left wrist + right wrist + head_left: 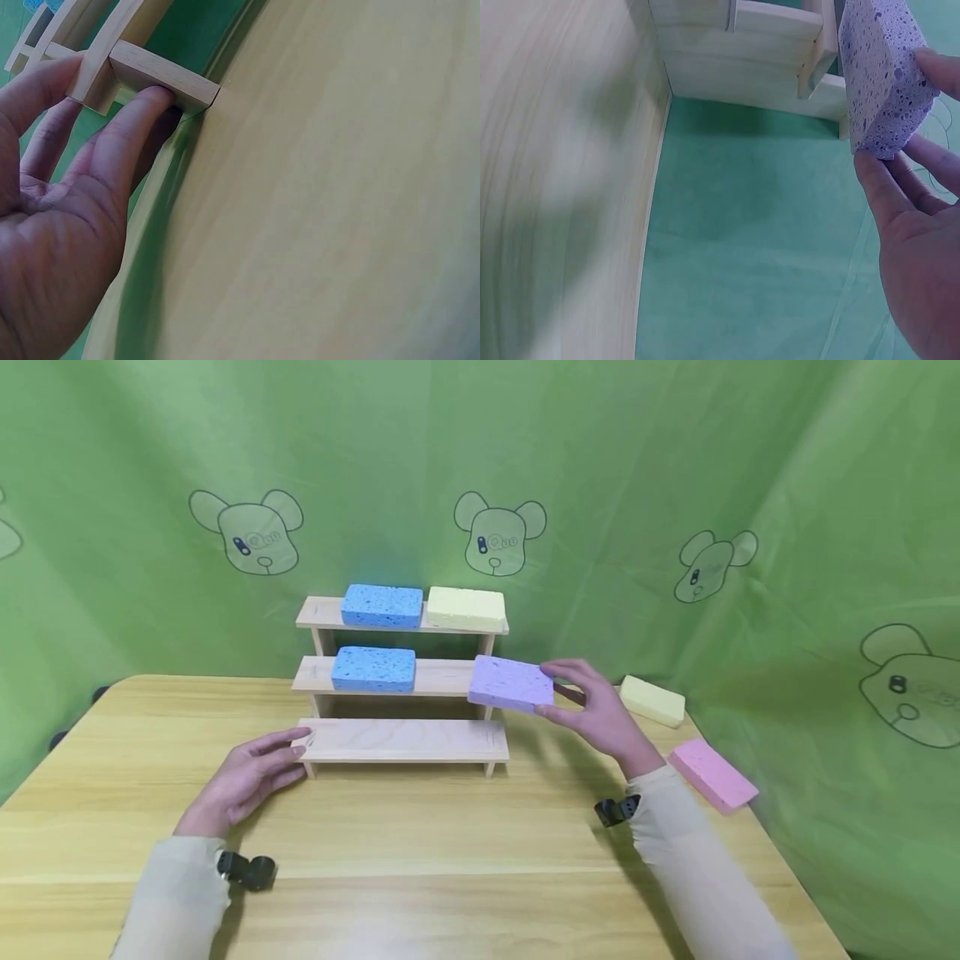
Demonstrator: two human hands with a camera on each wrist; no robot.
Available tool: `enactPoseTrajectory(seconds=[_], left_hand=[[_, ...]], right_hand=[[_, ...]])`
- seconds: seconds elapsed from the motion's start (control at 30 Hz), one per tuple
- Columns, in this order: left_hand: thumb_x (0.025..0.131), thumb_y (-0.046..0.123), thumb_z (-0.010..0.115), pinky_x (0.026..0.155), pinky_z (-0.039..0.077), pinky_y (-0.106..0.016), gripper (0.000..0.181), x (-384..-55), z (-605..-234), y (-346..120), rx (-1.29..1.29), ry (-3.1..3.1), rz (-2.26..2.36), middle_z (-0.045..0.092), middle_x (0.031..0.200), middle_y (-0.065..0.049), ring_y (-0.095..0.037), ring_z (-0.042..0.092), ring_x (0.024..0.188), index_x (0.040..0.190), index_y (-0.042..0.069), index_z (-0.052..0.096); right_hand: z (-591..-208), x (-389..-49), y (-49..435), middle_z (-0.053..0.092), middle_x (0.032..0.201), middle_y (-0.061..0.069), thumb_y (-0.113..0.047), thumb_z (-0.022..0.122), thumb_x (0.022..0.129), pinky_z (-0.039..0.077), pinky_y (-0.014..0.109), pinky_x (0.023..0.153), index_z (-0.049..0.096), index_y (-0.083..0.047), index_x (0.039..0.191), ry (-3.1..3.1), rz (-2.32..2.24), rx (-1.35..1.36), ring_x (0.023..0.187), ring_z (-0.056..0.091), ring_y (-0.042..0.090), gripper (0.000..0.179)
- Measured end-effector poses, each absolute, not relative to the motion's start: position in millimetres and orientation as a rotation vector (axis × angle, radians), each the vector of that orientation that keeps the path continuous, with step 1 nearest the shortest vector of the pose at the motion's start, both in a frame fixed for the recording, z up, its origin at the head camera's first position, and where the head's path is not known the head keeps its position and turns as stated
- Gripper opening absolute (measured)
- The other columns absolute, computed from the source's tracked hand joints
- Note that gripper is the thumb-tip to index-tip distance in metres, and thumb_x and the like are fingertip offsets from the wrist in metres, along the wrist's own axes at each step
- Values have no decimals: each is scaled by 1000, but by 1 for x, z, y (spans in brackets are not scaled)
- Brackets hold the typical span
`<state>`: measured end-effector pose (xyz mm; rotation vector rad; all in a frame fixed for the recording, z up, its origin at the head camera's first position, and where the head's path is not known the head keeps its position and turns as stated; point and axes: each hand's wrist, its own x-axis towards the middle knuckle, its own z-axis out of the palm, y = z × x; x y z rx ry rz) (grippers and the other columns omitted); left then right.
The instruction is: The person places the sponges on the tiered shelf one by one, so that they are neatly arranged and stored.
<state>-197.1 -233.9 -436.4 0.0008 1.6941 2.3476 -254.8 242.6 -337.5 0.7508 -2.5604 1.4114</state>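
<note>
Shelf [405,739]: two blue sponges [373,668], yellow sponge [467,607] borne; left end gripped by left hand [247,774], purple sponge [512,682] held by right hand [600,710].

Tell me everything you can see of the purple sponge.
The purple sponge is a rectangular block of porous-looking material, pitted with holes of varied size. One broad face is turned upward, and the right hand pinches its right end. In the head view it overlaps the right end of the middle shelf; whether they touch is unclear.
</note>
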Motion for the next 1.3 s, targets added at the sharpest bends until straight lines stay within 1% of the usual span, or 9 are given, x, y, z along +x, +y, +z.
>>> enactPoseTrajectory(seconds=[0.17, 0.3, 0.53, 0.6, 0.83, 0.93, 1.03, 1.13, 1.3], left_hand=[[94, 0, 62, 100, 49, -35, 38, -198, -437, -234, 2, 1683, 2351, 58, 123, -2, -20, 64, 107, 131, 8, 61], [95, -1, 62, 100, 49, -35, 36, -197, -437, -234, 12, 1674, 2359, 59, 121, -1, -21, 65, 106, 130, 8, 62], [95, 0, 62, 100, 49, -35, 46, -195, -436, -235, 3, 1681, 2355, 58, 122, -3, -20, 64, 106, 139, 0, 50], [95, 0, 62, 100, 49, -35, 46, -195, -435, -234, 4, 1686, 2353, 58, 123, -4, -20, 64, 106, 140, -1, 49], [95, 0, 62, 100, 49, -36, 42, -196, -435, -234, 2, 1673, 2360, 58, 122, -3, -21, 65, 106, 136, 2, 54], [95, 0, 62, 100, 49, -35, 42, -195, -435, -234, -2, 1669, 2366, 59, 121, -2, -21, 65, 106, 136, 2, 55], [95, 0, 62, 99, 49, -35, 42, -195, -436, -234, -5, 1672, 2365, 59, 121, -2, -20, 65, 106, 136, 2, 55], [95, -1, 62, 100, 49, -35, 42, -195, -436, -233, -1, 1671, 2362, 59, 120, -2, -20, 65, 106, 136, 3, 55], [95, -2, 60, 99, 50, -35, 40, -195, -437, -233, 2, 1654, 2378, 61, 119, -3, -21, 65, 106, 135, 3, 57]], right_hand=[[-315, -238, 223, 44, 137, 25, 3, 75, 83, 39, 50, 109, 50, 15, 132, -2575, 1396, 761, 129, 42, 40, 56], [-313, -240, 216, 44, 138, 26, 2, 75, 83, 39, 49, 109, 50, 15, 132, -2563, 1376, 788, 129, 43, 40, 56], [-326, -260, 209, 43, 142, 22, 0, 76, 83, 39, 48, 110, 50, 12, 135, -2558, 1384, 804, 129, 43, 38, 59], [-332, -268, 207, 43, 143, 20, -1, 76, 83, 39, 46, 110, 49, 10, 136, -2562, 1397, 804, 130, 43, 37, 60], [-342, -280, 204, 44, 143, 10, -7, 79, 83, 42, 29, 108, 51, 4, 137, -2554, 1454, 804, 127, 47, 29, 62], [-343, -282, 201, 44, 143, 10, -8, 78, 84, 42, 28, 107, 51, 4, 137, -2548, 1457, 813, 127, 48, 29, 61], [-344, -284, 199, 45, 143, 10, -8, 78, 83, 42, 29, 107, 52, 4, 137, -2566, 1421, 808, 126, 49, 30, 61], [-345, -285, 197, 46, 143, 8, -12, 79, 83, 39, 32, 110, 53, 1, 137, -2604, 1311, 795, 128, 47, 29, 61], [-345, -288, 195, 46, 145, 6, -18, 79, 83, 33, 42, 114, 53, -2, 139, -2625, 1230, 799, 132, 42, 28, 63]])
